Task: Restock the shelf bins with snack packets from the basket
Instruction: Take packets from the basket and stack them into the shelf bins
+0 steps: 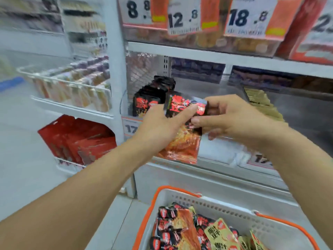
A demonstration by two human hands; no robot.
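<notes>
Both hands [180, 121] cover much of blurred black-red packet [182, 141]

Shelf [225, 59] holds black packets [153, 94] and tan packets [259, 100].

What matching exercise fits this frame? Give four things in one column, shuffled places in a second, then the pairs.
Things
1. black-and-red packets
2. basket
3. red pouches
4. 18.8 price tag

Places
A. top shelf edge
B. lower left side rack
C. held by both the left hand and right hand
D. bottom of view, below the arms

Pairs: 1-C, 2-D, 3-B, 4-A
</notes>
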